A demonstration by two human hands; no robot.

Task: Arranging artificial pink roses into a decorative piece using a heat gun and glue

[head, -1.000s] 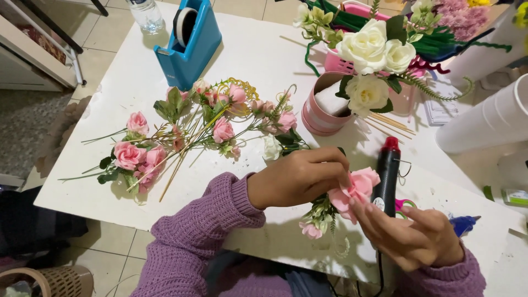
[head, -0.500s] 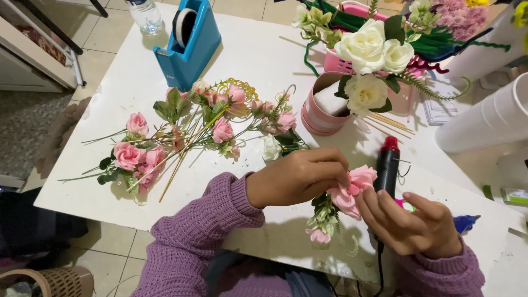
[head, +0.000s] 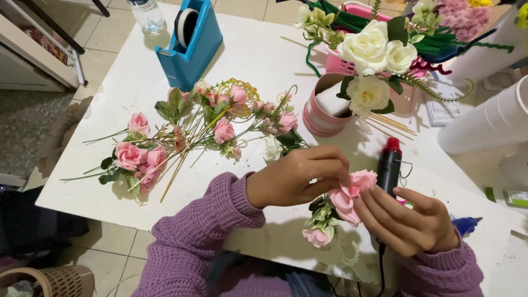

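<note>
My left hand pinches a small spray of pink artificial flowers by its blooms, above the white table's near edge. A pink bud and green leaves dangle below it. My right hand touches the same pink blooms with its fingertips from the right. Just behind those fingers a black glue gun with a red tip stands upright, its cord running down past my wrist. Both sleeves are purple knit.
Loose pink flower stems lie spread on the table's left half. A blue tape dispenser and a bottle stand at the back. A pink pot with white roses, wooden skewers and a white cup stack are right.
My right hand has shifted up to the pink blooms, fingertips now touching them. My left hand keeps its pinch on the spray, which has turned slightly.
</note>
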